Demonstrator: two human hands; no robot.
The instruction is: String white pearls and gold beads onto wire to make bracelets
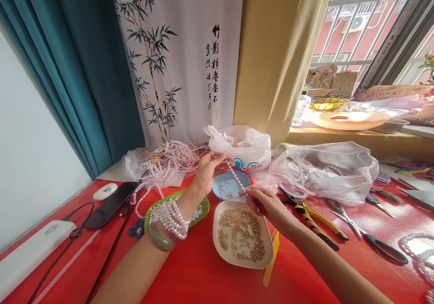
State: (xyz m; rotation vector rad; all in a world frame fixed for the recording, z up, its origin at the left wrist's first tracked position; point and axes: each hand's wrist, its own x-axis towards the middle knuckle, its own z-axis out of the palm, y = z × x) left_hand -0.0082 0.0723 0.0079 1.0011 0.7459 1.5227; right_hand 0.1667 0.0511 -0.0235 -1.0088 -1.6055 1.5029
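Note:
A short string of pinkish pearl beads [234, 175] is stretched between my two hands. My left hand [212, 166] pinches its upper end, and my right hand [262, 199] pinches the lower end. Several loops of pearl strands [174, 218] and a jade bangle [162, 238] circle my left wrist. Under my hands lies a cream tray [220, 254] with small gold beads [239, 216]. Behind it, a blue dish [242, 180] holds small thin pieces. A green dish [206, 208] of pearl beads sits partly hidden beneath my left wrist.
Piled pearl strands [176, 157] lie at the back left, beside a white plastic bag [251, 141]. On the right are a clear bag [332, 168], yellow-handled pliers [322, 222] and scissors [366, 236]. A phone [110, 207] and power bank [40, 254] lie left.

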